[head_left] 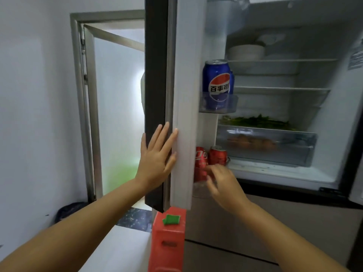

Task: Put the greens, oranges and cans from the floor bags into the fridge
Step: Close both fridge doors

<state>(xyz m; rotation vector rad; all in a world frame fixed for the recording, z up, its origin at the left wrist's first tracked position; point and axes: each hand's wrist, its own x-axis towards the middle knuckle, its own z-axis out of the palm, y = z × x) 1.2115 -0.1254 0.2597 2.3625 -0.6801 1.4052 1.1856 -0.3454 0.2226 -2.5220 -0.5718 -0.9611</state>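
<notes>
- You were on the cans: two red cans (212, 159) stood in the lower door bin, a blue can (217, 84) in the bin above.
- Your right hand (224, 183) reached at the red cans (too blurred to tell its grip); your left hand (157, 160) lay flat, fingers straight, on the fridge door (183, 114).
- Greens (257, 121) lay above the drawer, oranges inside; next probably meant seating the can, then closing.
- A doorway (115, 107) stood left.

Glossy metal cans (217, 86) — clear plastic door bin (231, 104), frosted drawer (265, 146).
</notes>
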